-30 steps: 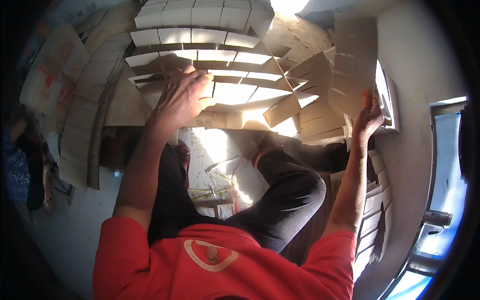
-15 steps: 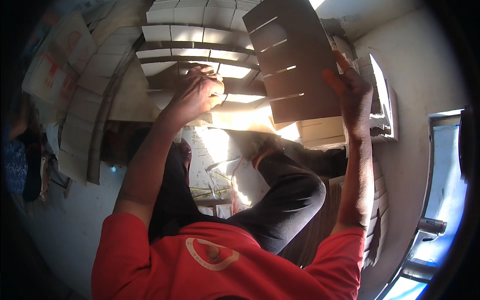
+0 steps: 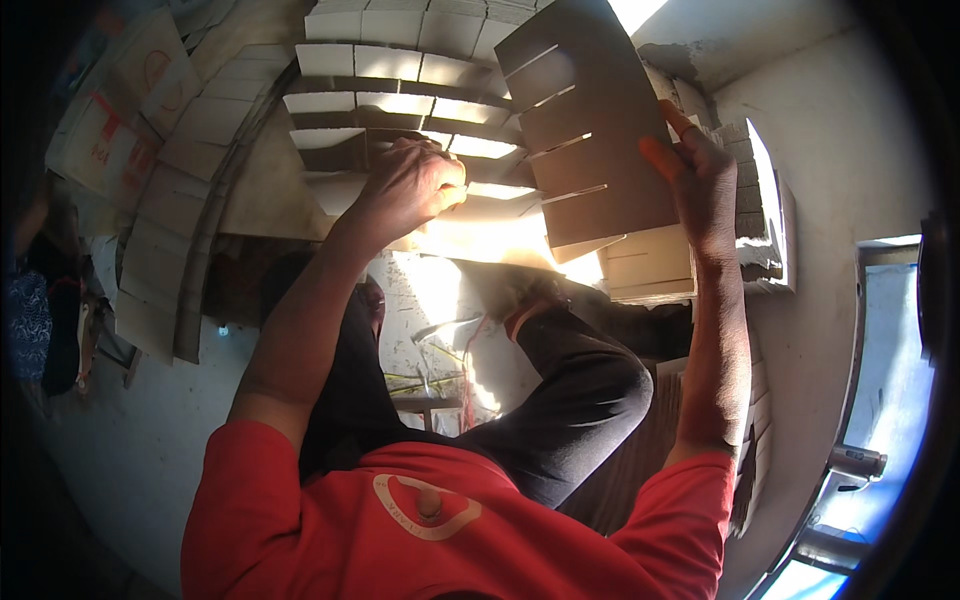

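Cardboard sheet (image 3: 622, 120), brown, rectangular and slotted, now hangs swung inward beside pale upright cardboard strips (image 3: 388, 62), pinched in the grip of the right hand (image 3: 706, 178); the left hand (image 3: 415, 188) curls nearby, its hold unclear.

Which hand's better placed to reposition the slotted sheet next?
Right, probably: the right hand holds the slotted sheet by its right edge; the left hand is at the cardboard strips, apart from it.
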### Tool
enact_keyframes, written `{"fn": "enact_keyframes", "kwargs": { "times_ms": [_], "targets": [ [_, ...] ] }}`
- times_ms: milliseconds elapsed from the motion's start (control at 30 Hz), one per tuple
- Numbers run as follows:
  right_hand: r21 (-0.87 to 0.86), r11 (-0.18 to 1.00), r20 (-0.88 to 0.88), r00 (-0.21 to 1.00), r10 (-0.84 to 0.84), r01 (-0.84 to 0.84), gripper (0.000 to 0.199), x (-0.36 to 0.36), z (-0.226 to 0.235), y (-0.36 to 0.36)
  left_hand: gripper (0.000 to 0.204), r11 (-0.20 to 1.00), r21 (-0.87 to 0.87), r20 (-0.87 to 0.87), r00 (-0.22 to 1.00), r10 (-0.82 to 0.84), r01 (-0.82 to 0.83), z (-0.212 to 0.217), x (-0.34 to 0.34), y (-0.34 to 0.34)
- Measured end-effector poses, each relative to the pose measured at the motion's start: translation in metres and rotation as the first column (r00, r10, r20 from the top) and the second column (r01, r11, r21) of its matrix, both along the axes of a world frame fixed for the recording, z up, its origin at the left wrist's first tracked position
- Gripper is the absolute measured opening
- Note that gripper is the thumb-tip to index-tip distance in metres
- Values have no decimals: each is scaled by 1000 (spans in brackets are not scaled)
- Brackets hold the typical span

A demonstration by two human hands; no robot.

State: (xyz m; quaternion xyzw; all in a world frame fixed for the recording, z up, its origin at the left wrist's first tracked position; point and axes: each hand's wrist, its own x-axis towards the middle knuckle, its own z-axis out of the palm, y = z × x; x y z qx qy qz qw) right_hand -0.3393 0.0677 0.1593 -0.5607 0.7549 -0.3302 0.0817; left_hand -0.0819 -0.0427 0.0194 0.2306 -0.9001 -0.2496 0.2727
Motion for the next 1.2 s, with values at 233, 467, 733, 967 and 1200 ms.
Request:
{"fn": "enact_keyframes", "kwargs": {
  "times_ms": [233,467,733,967,1200],
  "targets": [
    [-5,999,-7,999,50,-50,49,-3,-3,-9,16,999,-49,40,999,-10,11,0,-2,0],
    [2,995,-20,995,98,-98,48,7,0,-17,16,998,-60,24,1000,10,-8,-2,-3,-3],
    [52,994,-84,992,97,-92,47,11,-3,-29,19,997,-47,-6,998,54,-55,-8,-6,-2],
    [37,996,-90,992,87,-84,47,15,-9,-25,18,991,89,84,992,95,-103,-4,-7,-2],
    [52,993,-66,992,112,-108,46,13,-3,-31,22,974,91,-78,973,216,-209,31,-15,-25]
  ]
}}
